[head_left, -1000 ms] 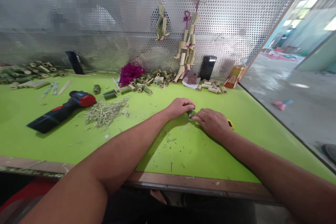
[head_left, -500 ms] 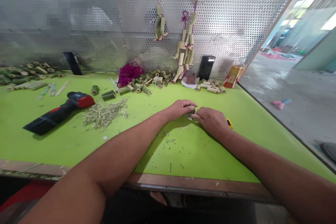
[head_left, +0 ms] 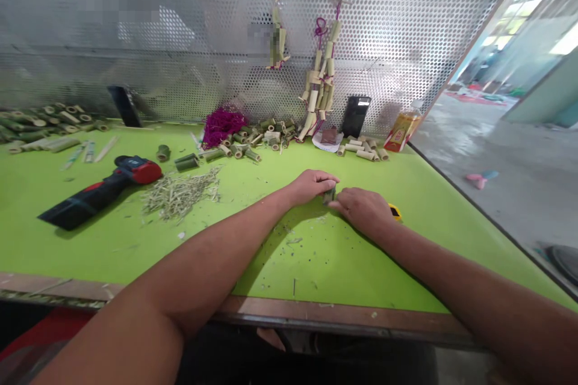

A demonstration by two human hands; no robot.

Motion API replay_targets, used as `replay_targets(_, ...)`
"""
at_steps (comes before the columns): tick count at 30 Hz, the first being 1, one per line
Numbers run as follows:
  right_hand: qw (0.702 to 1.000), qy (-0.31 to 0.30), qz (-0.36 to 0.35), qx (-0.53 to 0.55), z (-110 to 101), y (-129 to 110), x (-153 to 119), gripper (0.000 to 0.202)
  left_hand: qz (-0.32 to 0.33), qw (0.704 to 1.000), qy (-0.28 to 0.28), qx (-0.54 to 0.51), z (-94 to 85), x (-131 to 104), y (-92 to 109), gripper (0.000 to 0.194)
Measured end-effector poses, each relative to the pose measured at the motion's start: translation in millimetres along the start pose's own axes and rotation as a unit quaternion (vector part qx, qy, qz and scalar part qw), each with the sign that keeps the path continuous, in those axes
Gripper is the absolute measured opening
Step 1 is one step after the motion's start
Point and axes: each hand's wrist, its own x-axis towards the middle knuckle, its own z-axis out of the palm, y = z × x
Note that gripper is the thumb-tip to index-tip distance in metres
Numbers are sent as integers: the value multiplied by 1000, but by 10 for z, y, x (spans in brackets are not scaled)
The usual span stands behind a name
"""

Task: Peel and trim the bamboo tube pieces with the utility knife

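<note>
Over the green tabletop, my left hand (head_left: 311, 185) is closed around a short greyish-green piece (head_left: 329, 195), which looks like a bit of bamboo tube. Its fingers and thumb cover much of it. My right hand (head_left: 361, 207) meets the piece from the right, fingers curled and pressed together against its side. Whatever those fingers hold, if anything, is hidden. A small yellow and black object (head_left: 395, 212) lies partly behind my right wrist. Dark specks and chips (head_left: 294, 241) are scattered on the table below my hands.
A red and black cordless power tool (head_left: 108, 189) lies left, beside a heap of shavings (head_left: 180, 195). Cut bamboo tubes (head_left: 239, 147), purple string (head_left: 223, 126), a phone (head_left: 356, 115) and a bottle (head_left: 403, 127) line the perforated metal wall, where strung bamboo pieces (head_left: 331, 69) hang.
My hands stay almost in place. The right hand has shifted very slightly down, and a little more of the greyish-green piece shows between the hands.
</note>
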Motion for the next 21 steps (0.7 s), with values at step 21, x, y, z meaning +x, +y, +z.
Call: replay_targets(21, 1000, 4, -12, 12, 3, -16, 20, 45, 17, 999, 23, 23, 19, 32, -59, 37)
